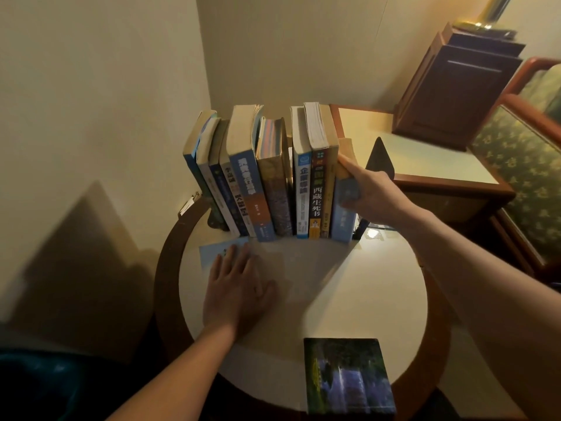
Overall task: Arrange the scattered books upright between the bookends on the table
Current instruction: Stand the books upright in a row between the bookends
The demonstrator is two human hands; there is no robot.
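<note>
- On my feed, the row of upright paperback books (267, 177) stands along the far side of the table, spines facing near. The ones at the left end lean a little to the right.
- The light-blue upright book (343, 220) is the last one at the right end of that row, standing against its neighbour.
- The right hand (372, 192) holds this light-blue book near its top, thumb on the spine side and fingers wrapped over the right edge.
- The black triangular metal bookend (379, 159) stands just to the right of the book, partly hidden behind the hand.
- At the left end I can make out only a dark bookend foot (216, 222) under the leaning books.
- A pale blue-and-cream book (212, 253) lies flat on the table just near of the row, on the left.
- The left hand (239, 290) lies flat on it, palm down, fingers straight and together, gripping nothing.
- A dark green picture-cover book (346, 375) lies flat at the near edge, well apart from both hands.
- Everything sits on the round white-topped table with a brown wooden rim (364, 299).
- Farther right are a square cream-topped side table (419, 159), a dark wooden box (455, 95) on it, and a green floral armchair (522, 183).
</note>
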